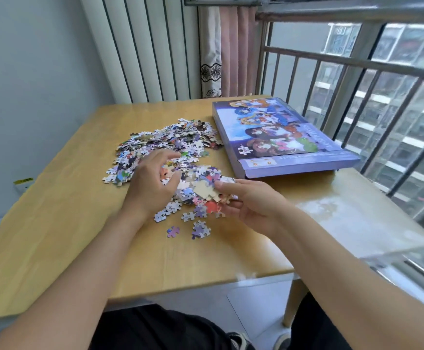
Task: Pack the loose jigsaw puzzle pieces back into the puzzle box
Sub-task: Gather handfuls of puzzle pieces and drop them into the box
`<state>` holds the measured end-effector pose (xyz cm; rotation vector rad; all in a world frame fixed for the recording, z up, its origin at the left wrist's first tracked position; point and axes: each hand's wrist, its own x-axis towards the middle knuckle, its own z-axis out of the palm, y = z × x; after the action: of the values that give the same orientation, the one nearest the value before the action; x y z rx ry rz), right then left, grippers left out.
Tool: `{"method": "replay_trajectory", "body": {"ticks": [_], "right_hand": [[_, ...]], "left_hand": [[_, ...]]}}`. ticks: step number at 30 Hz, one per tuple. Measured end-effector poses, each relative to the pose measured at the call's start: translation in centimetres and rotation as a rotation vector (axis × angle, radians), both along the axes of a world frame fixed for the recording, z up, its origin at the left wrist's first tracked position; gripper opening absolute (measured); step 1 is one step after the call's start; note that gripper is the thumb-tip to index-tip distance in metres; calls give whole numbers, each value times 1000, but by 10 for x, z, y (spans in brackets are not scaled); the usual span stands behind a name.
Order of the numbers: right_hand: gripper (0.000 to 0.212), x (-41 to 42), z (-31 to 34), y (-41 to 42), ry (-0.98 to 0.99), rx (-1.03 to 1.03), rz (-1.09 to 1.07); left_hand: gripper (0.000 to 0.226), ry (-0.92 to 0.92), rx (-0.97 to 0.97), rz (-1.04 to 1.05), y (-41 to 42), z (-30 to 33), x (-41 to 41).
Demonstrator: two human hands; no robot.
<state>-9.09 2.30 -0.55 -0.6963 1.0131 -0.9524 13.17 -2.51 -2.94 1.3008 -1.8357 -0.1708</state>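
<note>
A big heap of loose jigsaw pieces (170,140) lies in the middle of the wooden table (62,223). A few stray pieces (200,229) lie nearer me. The purple puzzle box (279,137) with a cartoon picture lies flat to the right of the heap, its lid on. My left hand (150,183) is curled over the near edge of the heap, fingers bent around pieces. My right hand (246,200) holds a bunch of pieces (203,190) between thumb and fingers, just above the table, in front of the box's near corner.
The table stands against a white ribbed wall panel and a pink curtain (231,51). A barred window railing (357,79) runs along the right side, close behind the box. The right part of the table is glossy and reflects light. My legs and shoes show below the table edge.
</note>
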Motion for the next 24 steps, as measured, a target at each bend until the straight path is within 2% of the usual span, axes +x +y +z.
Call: {"method": "replay_trajectory", "body": {"ticks": [7, 10, 12, 13, 15, 16, 20, 24], "right_hand": [[14, -61, -5, 20, 16, 120, -139], [22, -88, -2, 21, 62, 136, -195], [31, -103, -1, 21, 92, 149, -223], [34, -108, -1, 21, 99, 156, -228], [35, -117, 0, 18, 100, 162, -236], [36, -120, 1, 16, 90, 163, -248], [34, -124, 14, -5, 16, 118, -296], [24, -119, 43, -31, 55, 85, -311]], "left_hand": [[58, -260, 92, -197, -12, 13, -64], [68, -341, 113, -242, -24, 21, -101], [66, -380, 114, -233, -32, 23, -120], [56, -382, 91, -228, -37, 24, -127], [20, -306, 26, -200, -44, 27, -138], [11, -235, 27, -183, -46, 30, -142], [22, 9, 33, -145, -51, 46, -147], [19, 97, 10, -172, -51, 67, -150]]}}
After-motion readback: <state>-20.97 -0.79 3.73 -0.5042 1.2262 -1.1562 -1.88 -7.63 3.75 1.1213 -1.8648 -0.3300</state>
